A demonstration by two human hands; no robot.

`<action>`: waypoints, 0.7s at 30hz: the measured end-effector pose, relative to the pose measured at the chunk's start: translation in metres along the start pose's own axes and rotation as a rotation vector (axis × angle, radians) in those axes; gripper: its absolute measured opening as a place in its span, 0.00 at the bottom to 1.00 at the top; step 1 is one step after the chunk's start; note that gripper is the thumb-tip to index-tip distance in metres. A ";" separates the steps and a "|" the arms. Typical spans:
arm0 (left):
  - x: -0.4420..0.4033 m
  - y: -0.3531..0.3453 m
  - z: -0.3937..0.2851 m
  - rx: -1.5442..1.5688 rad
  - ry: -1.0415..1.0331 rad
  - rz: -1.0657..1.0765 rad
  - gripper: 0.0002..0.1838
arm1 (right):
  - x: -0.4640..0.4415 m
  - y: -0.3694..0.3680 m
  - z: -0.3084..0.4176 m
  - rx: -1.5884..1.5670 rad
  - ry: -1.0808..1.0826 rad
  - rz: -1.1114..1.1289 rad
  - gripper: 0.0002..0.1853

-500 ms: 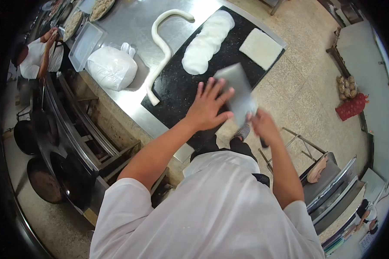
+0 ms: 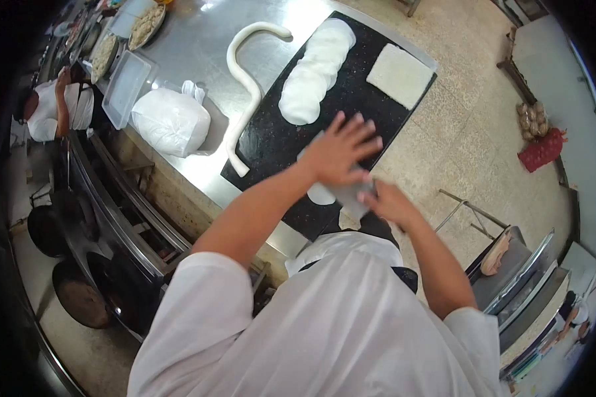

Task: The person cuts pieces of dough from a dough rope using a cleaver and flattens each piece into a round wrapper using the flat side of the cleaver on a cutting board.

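Note:
My left hand (image 2: 341, 151) lies spread, palm down, over the broad metal blade (image 2: 351, 200) above the black board (image 2: 281, 149). At the blade's handle end, my right hand (image 2: 387, 202) has its fingers wrapped round the handle, which is mostly hidden. A small white dough round (image 2: 322, 194) shows beside the blade on the board. Farther up lies a row of overlapping thin white dough rounds (image 2: 316, 69). A long curved dough rope (image 2: 250, 92) runs along the board's left side, partly on the steel table.
A white square slab (image 2: 402, 75) sits at the board's right corner. On the steel table (image 2: 198, 49) are a full white plastic bag (image 2: 171, 121) and a clear tray (image 2: 127, 89). A person (image 2: 59, 109) stands at the left. Stacked trays (image 2: 520, 284) are at the lower right.
Both hands and the blade have moved down toward my body, my left hand also rightward and now over the blade. A small dough round now shows beside it.

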State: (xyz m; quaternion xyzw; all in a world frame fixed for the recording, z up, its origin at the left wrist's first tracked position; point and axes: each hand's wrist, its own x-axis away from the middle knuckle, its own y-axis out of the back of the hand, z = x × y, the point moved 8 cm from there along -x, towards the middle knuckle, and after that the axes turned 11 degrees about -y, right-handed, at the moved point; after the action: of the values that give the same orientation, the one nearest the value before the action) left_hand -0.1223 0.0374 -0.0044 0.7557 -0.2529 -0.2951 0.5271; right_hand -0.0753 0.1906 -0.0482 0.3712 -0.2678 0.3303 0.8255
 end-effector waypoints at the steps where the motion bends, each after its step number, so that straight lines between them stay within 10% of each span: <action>1: 0.020 -0.006 -0.030 0.078 -0.153 0.108 0.40 | 0.020 -0.023 -0.010 0.012 0.087 0.055 0.31; 8: 0.008 -0.021 -0.040 0.102 -0.319 0.201 0.38 | 0.034 -0.015 0.000 0.090 -0.185 -0.022 0.34; 13: -0.024 -0.004 0.016 0.012 -0.306 0.119 0.38 | -0.003 0.015 0.025 0.164 -0.100 -0.114 0.34; 19: 0.030 -0.030 -0.070 0.197 -0.264 0.179 0.36 | 0.043 -0.045 -0.024 0.117 0.109 -0.065 0.35; 21: 0.025 -0.032 -0.083 0.201 -0.299 0.172 0.36 | 0.052 -0.026 -0.026 0.199 -0.265 0.023 0.36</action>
State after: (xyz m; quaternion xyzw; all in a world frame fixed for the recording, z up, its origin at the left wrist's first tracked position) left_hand -0.0430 0.0836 -0.0164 0.7281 -0.4201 -0.3312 0.4287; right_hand -0.0176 0.2166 -0.0386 0.4883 -0.3446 0.3128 0.7382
